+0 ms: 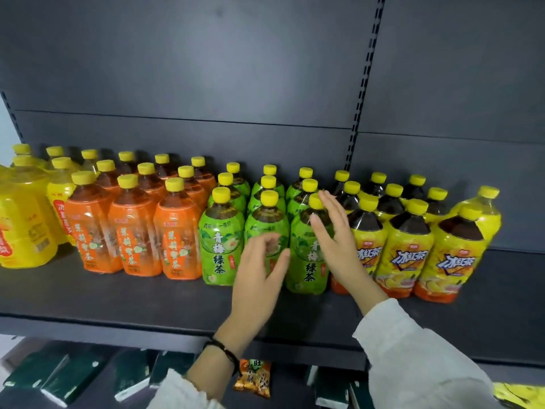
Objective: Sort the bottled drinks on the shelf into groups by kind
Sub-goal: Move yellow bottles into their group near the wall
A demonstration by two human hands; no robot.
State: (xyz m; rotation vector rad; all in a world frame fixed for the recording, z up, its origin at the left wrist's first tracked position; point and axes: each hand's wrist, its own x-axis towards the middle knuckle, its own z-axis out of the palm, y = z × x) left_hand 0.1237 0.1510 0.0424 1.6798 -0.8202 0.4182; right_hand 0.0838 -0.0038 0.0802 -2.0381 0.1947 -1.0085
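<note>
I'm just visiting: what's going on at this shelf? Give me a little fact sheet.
Shelf: dark, holding yellow-capped bottles in colour blocks
Left to right: yellow bottles, orange-label bottles, green-label bottles, iced-tea bottles
Left hand: fingers loosely curled before the middle front green bottle; contact unclear
Right hand: fingers straight, beside the right front green bottle
Below: dark green packs, a snack packet
</note>
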